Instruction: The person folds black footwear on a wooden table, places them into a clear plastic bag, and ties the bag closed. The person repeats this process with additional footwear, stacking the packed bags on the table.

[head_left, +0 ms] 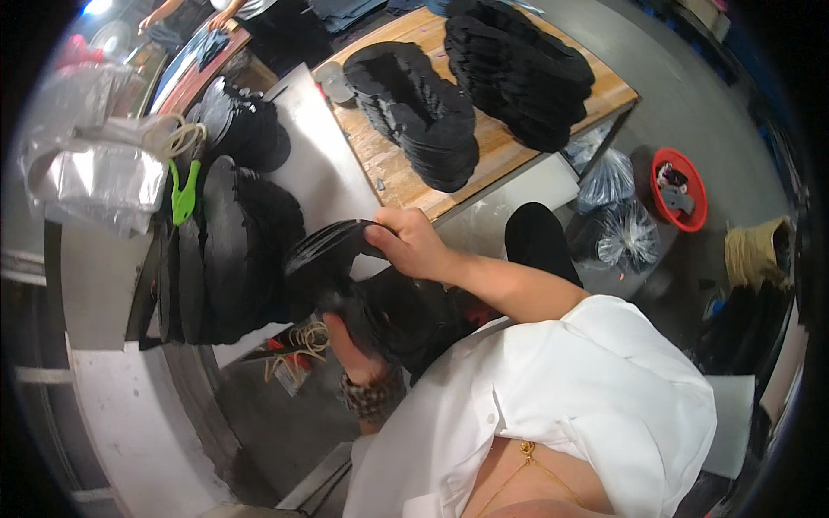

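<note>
In front of my body I hold a stack of thin black insole-shaped pieces [324, 250], fanned a little along its upper edge. My right hand [410, 244] is closed on the stack's right end, thumb on top. From below, my left hand [347, 345] grips the lower part; most of its fingers are hidden behind the black material. Just left of the stack, more black insole-shaped pieces [246, 250] stand packed in a row on the pale table [315, 129]. Green-handled snips [185, 194] hang over that row.
A wooden table [380, 164] ahead bears two long piles of black pieces [414, 112]. Clear plastic bags [104, 177] sit at the left. A red basin [679, 190] and tied bags [626, 237] are on the floor at right. Another person's hands [220, 19] work at far left.
</note>
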`<state>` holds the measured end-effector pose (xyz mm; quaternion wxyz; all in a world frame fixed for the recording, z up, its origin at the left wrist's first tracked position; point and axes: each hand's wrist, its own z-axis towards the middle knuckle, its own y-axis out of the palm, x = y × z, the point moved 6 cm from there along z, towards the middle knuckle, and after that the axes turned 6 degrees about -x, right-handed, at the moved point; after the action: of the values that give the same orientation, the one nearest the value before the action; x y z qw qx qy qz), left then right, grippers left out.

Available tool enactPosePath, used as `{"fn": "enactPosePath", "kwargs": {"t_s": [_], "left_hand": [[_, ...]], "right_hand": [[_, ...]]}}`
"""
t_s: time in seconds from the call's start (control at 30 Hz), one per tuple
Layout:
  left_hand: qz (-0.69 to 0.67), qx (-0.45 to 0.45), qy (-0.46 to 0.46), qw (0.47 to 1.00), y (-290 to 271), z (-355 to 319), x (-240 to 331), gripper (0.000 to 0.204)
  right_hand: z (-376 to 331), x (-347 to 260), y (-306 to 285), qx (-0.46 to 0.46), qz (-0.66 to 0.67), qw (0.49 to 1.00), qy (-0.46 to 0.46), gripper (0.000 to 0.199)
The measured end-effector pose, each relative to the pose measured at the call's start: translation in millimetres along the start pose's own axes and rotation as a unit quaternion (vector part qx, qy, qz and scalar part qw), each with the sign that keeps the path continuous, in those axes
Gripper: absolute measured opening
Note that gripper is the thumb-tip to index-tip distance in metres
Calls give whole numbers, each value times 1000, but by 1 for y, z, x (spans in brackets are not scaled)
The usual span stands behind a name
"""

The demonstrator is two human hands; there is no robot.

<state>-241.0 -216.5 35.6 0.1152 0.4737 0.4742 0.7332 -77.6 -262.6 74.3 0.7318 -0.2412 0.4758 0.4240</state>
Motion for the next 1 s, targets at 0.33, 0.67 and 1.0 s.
{"fn": "enactPosePath", "kwargs": {"t_s": [0.33,0.67,1.0], "left_hand": [[365,108,200,903,33,0,25,41],[621,82,412,662,71,1,-21,60],[818,-45,415,396,137,-8,-3,10]], "right_hand": [[-22,-54,-25,63,-185,976,-101,39],[-60,-66,-36,149,-90,981,-83,29],[-85,-135,-101,-136,-64,987,-64,27]]}}
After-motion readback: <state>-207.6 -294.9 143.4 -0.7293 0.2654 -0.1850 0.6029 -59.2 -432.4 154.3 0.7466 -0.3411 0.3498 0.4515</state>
